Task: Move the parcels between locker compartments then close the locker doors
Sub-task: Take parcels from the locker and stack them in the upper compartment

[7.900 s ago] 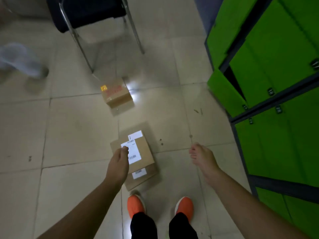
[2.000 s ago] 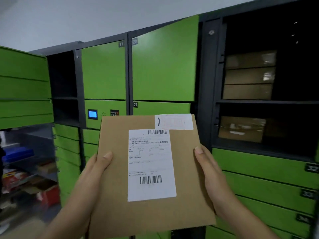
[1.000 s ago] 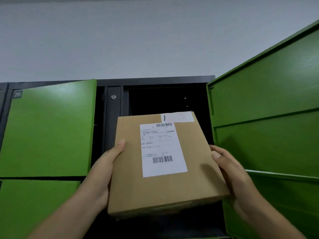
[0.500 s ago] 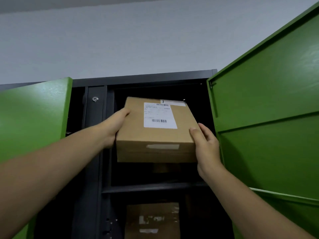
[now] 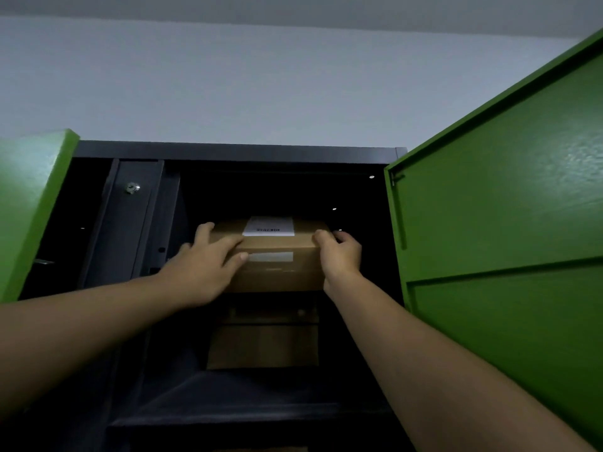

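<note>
A brown cardboard parcel (image 5: 280, 269) with a white label on top sits deep in the top locker compartment (image 5: 277, 194), on top of another brown parcel (image 5: 264, 345). My left hand (image 5: 202, 265) lies on its left front corner, fingers spread over the front face and top edge. My right hand (image 5: 341, 254) grips its right front corner, fingers curled over the top. Both arms reach up into the dark compartment. Whether the upper parcel rests fully on the one below cannot be told.
The compartment's green door (image 5: 502, 230) stands open at the right. Another green door (image 5: 29, 210) hangs open at the left. A dark post with a lock (image 5: 132, 188) borders the compartment's left side. A shelf edge (image 5: 248, 419) lies below. White wall above.
I lifted the parcel from the floor and raised it to the top compartment. In the last half second both hands pushed it further in, onto the parcel below.
</note>
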A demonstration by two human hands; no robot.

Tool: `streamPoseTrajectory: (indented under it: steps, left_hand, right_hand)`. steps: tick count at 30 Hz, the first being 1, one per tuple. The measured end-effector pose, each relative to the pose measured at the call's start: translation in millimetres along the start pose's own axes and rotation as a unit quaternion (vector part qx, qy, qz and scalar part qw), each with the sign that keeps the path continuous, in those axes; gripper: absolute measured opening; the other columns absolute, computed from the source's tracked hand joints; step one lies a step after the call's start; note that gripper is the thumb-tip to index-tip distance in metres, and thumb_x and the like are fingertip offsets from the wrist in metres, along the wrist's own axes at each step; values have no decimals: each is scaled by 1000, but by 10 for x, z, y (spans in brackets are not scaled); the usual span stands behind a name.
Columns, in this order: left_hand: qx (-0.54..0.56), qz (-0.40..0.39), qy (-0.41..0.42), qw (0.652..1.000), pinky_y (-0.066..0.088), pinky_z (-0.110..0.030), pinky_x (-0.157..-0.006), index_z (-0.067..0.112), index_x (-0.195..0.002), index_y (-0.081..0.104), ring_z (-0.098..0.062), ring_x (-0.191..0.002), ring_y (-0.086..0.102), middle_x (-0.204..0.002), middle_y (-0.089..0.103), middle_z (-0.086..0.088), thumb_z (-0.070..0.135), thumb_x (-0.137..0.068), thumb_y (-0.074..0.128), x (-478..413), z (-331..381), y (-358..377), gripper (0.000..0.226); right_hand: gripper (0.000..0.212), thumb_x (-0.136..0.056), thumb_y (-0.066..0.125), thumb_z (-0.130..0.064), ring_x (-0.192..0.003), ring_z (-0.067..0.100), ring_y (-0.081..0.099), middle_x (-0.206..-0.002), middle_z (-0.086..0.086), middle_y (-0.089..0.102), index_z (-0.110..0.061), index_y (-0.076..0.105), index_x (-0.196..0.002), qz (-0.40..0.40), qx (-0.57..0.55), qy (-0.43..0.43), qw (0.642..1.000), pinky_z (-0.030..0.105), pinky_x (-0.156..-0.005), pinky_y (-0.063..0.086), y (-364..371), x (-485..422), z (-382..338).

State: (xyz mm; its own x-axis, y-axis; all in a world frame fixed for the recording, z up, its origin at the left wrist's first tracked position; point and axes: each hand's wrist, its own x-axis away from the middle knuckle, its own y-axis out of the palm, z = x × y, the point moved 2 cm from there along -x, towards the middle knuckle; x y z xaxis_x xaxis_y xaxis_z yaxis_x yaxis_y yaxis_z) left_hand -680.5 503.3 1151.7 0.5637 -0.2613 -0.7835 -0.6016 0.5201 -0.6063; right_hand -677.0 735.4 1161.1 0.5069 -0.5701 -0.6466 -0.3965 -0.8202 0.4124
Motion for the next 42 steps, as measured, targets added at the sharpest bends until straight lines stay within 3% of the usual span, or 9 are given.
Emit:
streamPoseTrajectory:
  steps: [2, 7, 13, 20, 24, 27, 29, 35, 42]
  left_hand:
    - [-53, 13, -9, 998, 30, -60, -122, 40, -164, 22, -47, -154, 23, -175, 0, -6, 60, -108, 29, -45, 14, 76, 60]
    - [-176, 62, 4, 982, 12, -55, -129, 29, -168, 1, -37, -162, 1, -177, -1, -12, 70, -103, 15, -205, -29, 190, 78]
    - [-202, 137, 29, 969, 9, -57, -127, 22, -165, 19, -34, -153, 27, -165, 31, -14, 71, -99, 6, -380, -25, 353, 83]
    - [-199, 224, 34, 953, 19, -60, -123, 10, -154, 42, -42, -140, 40, -153, 45, -23, 60, -106, 18, -635, -23, 420, 73]
    - [-212, 249, 27, 944, 29, -61, -117, 7, -148, 48, -45, -134, 44, -148, 48, -26, 53, -107, 24, -698, -54, 431, 66]
    - [-206, 262, 19, 943, 32, -61, -112, 4, -144, 52, -47, -129, 48, -144, 51, -30, 54, -105, 26, -721, -67, 457, 68]
    - [-192, 270, 9, 943, 32, -62, -114, 1, -145, 51, -49, -131, 47, -146, 49, -33, 48, -109, 28, -750, -51, 459, 63]
    - [-163, 251, -5, 954, 10, -56, -129, 12, -165, 25, -43, -158, 16, -170, 20, -27, 50, -109, 23, -892, -53, 485, 68]
    - [-149, 211, 27, 966, -6, -56, -131, 24, -169, -5, -34, -163, -11, -175, -10, -18, 57, -108, 15, -960, -52, 553, 72]
  right_hand:
    - [39, -100, 67, -27, -80, 9, 54, -92, -6, 57, -16, 58, -136, 10, 12, -9, 1000, 26, -64, 44, 76, -83, 33]
    - [41, -99, 68, -30, -96, 25, 62, -110, 8, 64, -15, 57, -136, 16, 20, -9, 1000, 43, -89, 55, 247, -177, 9]
    - [40, -101, 63, -29, -88, 23, 60, -113, 12, 63, -12, 54, -136, 10, 8, -8, 1000, 37, -79, 49, 331, -267, 23]
    - [40, -107, 43, -37, -101, 25, 58, -115, 7, 59, -9, 54, -133, 48, 84, -54, 994, 39, -90, 48, 344, -350, -174]
    - [35, -103, 39, -39, -107, 26, 59, -121, 7, 58, -14, 56, -123, 127, 382, -304, 864, 47, -91, 50, 330, -140, -39]
    - [56, -95, 44, -42, -125, 32, 50, -148, 15, 48, -12, 48, -142, 99, 517, -423, 737, 51, -105, 44, 353, -22, 114]
    - [69, -93, 46, -45, -139, 39, 41, -162, 20, 34, -9, 40, -152, 59, 568, -454, 684, 54, -116, 34, 389, -16, 207]
    - [82, -101, 36, -55, -158, 47, 6, -172, 24, 8, -6, 17, -165, 30, 616, -425, 663, 59, -127, 8, 485, -83, 360]
    - [80, -105, 27, -56, -160, 44, -2, -173, 22, 4, -9, 11, -166, 24, 626, -411, 663, 59, -128, 2, 528, -260, 357]
